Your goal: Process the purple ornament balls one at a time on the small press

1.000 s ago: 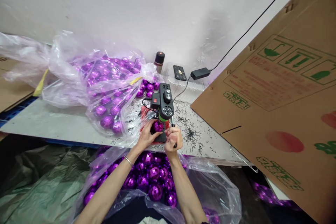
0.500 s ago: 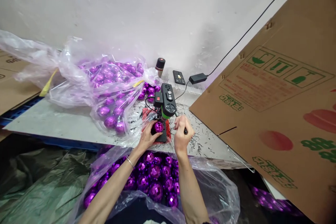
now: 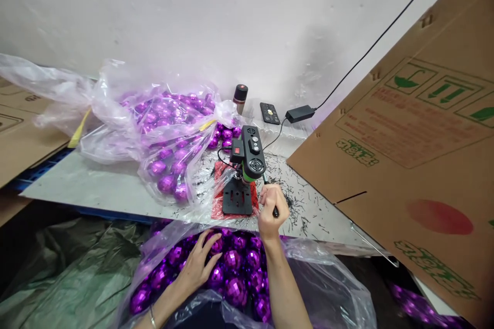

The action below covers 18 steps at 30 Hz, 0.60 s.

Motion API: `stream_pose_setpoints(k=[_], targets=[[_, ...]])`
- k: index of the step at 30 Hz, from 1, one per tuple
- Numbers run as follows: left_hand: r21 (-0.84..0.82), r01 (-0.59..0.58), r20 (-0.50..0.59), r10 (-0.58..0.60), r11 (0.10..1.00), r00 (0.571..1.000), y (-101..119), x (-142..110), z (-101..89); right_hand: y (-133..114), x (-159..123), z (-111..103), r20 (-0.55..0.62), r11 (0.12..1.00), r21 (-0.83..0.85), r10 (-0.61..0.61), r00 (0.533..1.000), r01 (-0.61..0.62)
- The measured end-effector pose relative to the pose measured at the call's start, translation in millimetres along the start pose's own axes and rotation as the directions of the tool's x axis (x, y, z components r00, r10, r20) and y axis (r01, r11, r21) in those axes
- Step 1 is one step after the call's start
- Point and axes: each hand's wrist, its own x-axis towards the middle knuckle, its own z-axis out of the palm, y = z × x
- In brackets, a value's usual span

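A small black bench drill press (image 3: 252,151) stands on the table with its slotted base plate (image 3: 236,196) bare of any ball. My right hand (image 3: 273,209) is wrapped round the black-ended lever handle at the drill press's right side. Lower down, my left hand (image 3: 198,262) reaches into an open clear plastic bag (image 3: 328,272) full of shiny purple faceted balls (image 3: 232,259). Its fingers are spread over a ball (image 3: 215,242) at the top of the heap; whether they touch it I cannot tell.
A tied plastic bag of purple balls (image 3: 165,182) lies on the left of the table. Behind the drill press are a dark canister (image 3: 240,97), a phone-like black slab (image 3: 269,113) and a power adapter (image 3: 300,113). Black shavings litter the tabletop (image 3: 309,216). A large carton (image 3: 386,164) leans at right.
My left hand has left the drill press's base, where it held a purple ball, and moved down to the open bag. My right hand stays on the lever. The view has shifted slightly.
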Motion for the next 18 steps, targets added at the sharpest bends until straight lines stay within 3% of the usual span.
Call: stream_pose_setpoints(k=[3,6,8,12,13,15,18], targets=[[0.046,0.003,0.081,-0.006,0.999,0.997,0.9,7.6,10.6,1.1,-1.3,-1.4,0.014,0.999,-0.021,-0.023,1.0,0.024],[0.088,-0.018,0.194,0.001,0.996,0.981,9.7,20.6,5.5,1.2,-1.8,-3.3,0.034,0.998,-0.04,-0.037,0.999,0.038],[0.119,0.001,0.288,-0.035,0.993,0.957,19.4,32.2,-12.5,1.3,-2.3,-4.4,0.045,0.998,-0.038,-0.042,0.998,0.044],[0.133,0.071,0.45,-0.125,0.988,0.884,40.5,76.9,-73.5,2.2,-4.4,-5.3,0.049,0.998,-0.042,-0.046,0.998,0.049],[0.135,0.087,0.447,-0.139,0.987,0.884,43.6,94.7,-88.7,2.3,-4.9,-5.3,0.049,0.998,-0.047,-0.048,0.998,0.05],[0.11,0.07,0.368,-0.106,0.991,0.924,44.0,137.8,-112.0,2.4,-5.4,-5.3,0.049,0.997,-0.054,-0.055,0.997,0.058],[0.095,0.053,0.163,-0.068,0.994,0.984,28.1,212.1,-124.6,1.7,-4.9,-5.7,0.057,0.995,-0.066,-0.073,0.996,0.077]])
